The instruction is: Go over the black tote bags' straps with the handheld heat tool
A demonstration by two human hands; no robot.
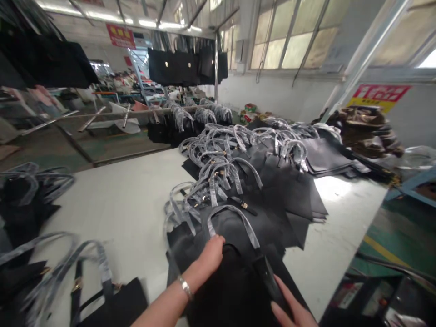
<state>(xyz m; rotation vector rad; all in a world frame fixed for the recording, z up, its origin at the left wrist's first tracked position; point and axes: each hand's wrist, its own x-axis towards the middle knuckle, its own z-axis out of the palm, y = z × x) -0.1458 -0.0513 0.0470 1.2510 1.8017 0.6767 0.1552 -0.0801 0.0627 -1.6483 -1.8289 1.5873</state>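
Observation:
A black bag panel (225, 286) with a plastic-wrapped handle (235, 211) lies at the bottom middle, on top of other black pieces. My left hand (214, 251), with a metal band (185, 288) at its wrist, is closed at the base of the handle's left end, fingers curled around the bag's top edge. At the lower right, my right hand (289, 304) has its thumb and fingers around a dark strap (272, 277) near the handle's right end. Just beyond, a strap with a gold buckle (244, 205) rests on the pile.
Stacked black bags with wrapped handles (221, 168) cover the middle and back of the white table (119, 195). More bags (112, 302) lie at the lower left. Black bags (173, 66) hang from a rack behind. A dark heap (364, 129) stands at the right back.

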